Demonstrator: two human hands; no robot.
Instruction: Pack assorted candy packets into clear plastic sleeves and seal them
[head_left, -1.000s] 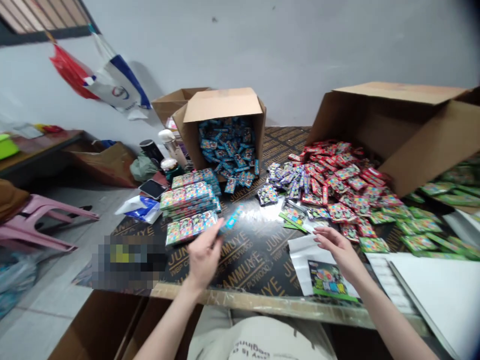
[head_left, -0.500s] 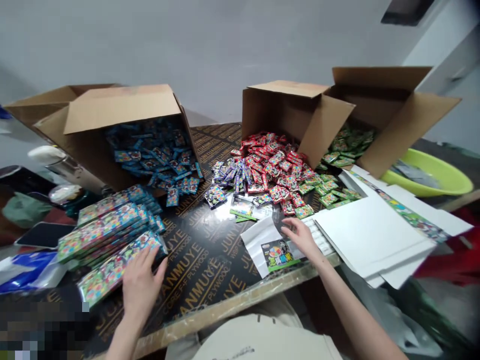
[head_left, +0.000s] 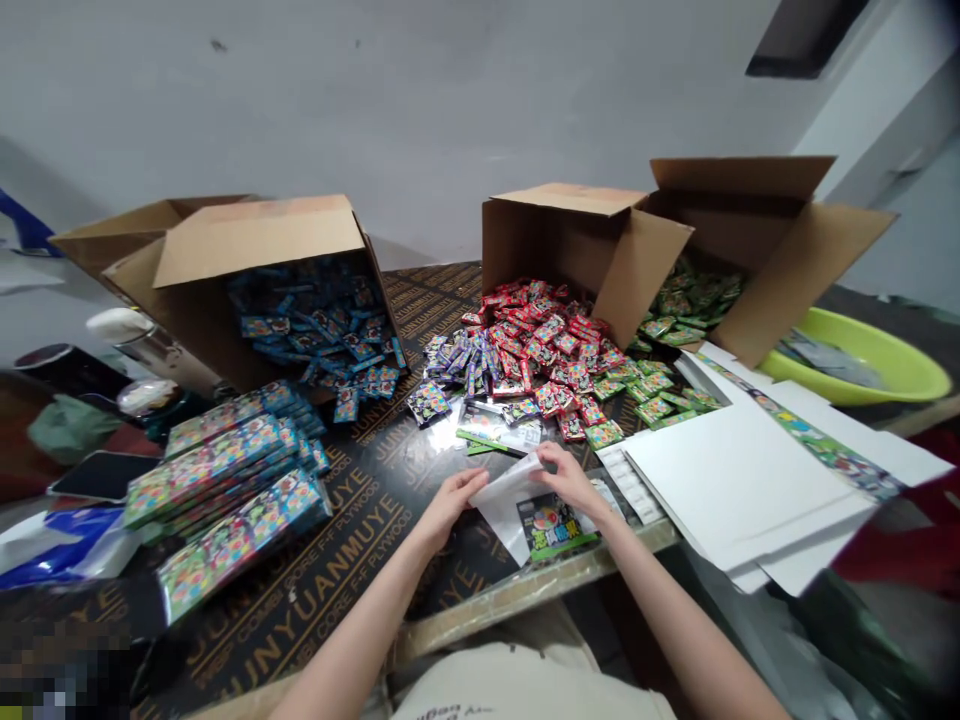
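A printed plastic bag (head_left: 556,527) with a whitish upper part lies at the table's front edge, its mouth end lifted a little. My left hand (head_left: 448,507) pinches the bag's left upper corner between thumb and fingers. On the other side, my right hand (head_left: 571,482) is closed on the upper right edge. Just beyond are more flat printed bags (head_left: 499,430) and a heap of small red packets (head_left: 551,340). Purple packets (head_left: 465,362) lie left of the heap, green packets (head_left: 664,388) to its right. Stacked long filled strips (head_left: 244,545) of packets rest at the left.
An open carton (head_left: 259,240) spills blue packets (head_left: 315,315) at the back left. Two more cartons (head_left: 566,198) stand at the back right. White card sheets (head_left: 720,475) overhang the front right edge, near a yellow-green basin (head_left: 900,375). A phone (head_left: 101,475) lies far left.
My left hand has left the long strip at the left and come across to grip the bag. My right hand has shifted slightly left and closed on the bag's edge, which is now raised.
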